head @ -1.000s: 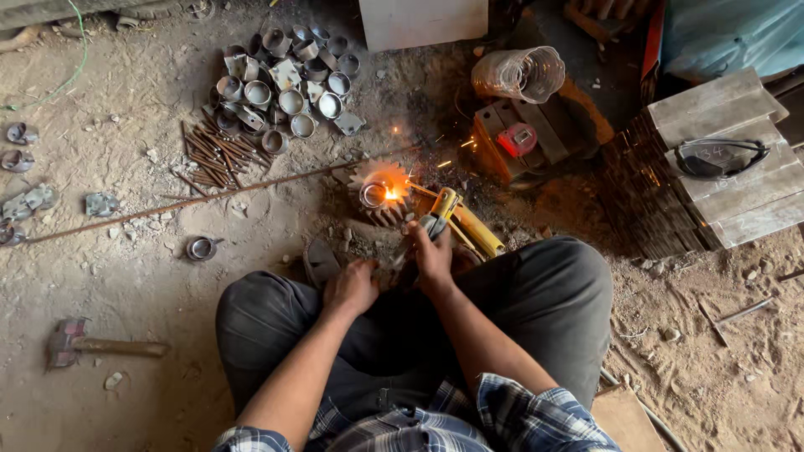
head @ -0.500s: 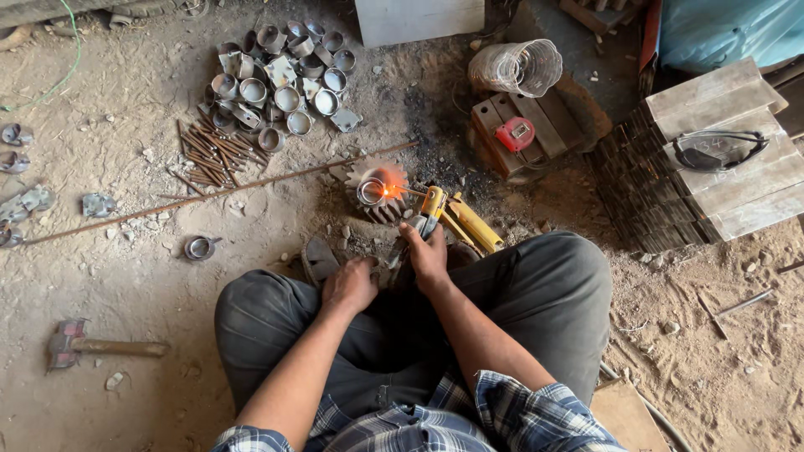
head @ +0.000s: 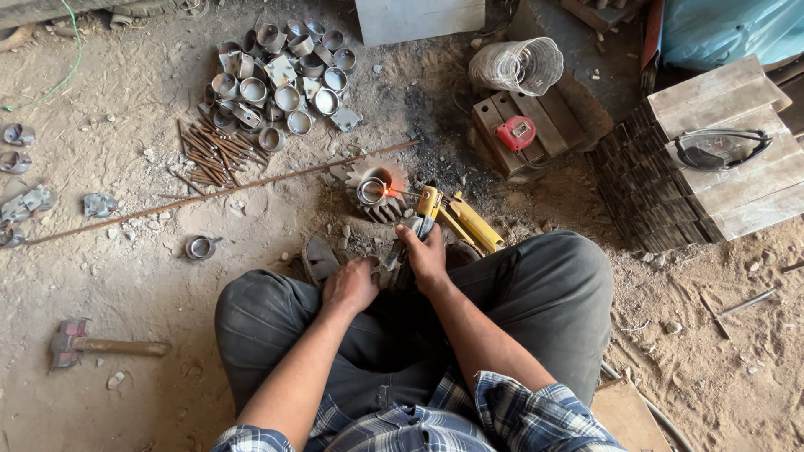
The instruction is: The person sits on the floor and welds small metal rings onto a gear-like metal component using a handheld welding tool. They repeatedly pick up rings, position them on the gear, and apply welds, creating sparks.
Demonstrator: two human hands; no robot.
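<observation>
Sparks that were flaring bright over the gear a second ago are dying down to a single orange-red spot, and the right hand is drawing the electrode holder slightly back toward the knees. That glowing spot is sitting on a small metal ring (head: 372,191), which is lying on top of a toothed gear wheel (head: 375,189) on the dirt floor just ahead of the person's crossed legs. The right hand (head: 425,256) is closing its fingers round the yellow-handled electrode holder (head: 429,208), whose thin rod is reaching out to touch, or nearly touch, the ring at the hot point. The left hand (head: 350,285) is resting palm-down on the left knee with the fingers curled loosely; whether it is gripping anything beneath cannot be told.

Judging by the fading glow, a tack weld on the ring is just finishing, and the next move is likely calling for a steady hand to lift the rod clear, or to shift it to another place on the ring, without knocking the ring off the gear.

Beyond the gear, a long thin steel rod (head: 218,194) is lying across the ground to the left. Farther off, a heap of similar rings (head: 280,79) and a bundle of short rusty rods (head: 205,155) are sitting together. A hammer (head: 92,345) is lying well apart at the left, while a red tape measure (head: 515,132) is resting on a wooden block and dark goggles (head: 722,147) are lying on planks at the right.
</observation>
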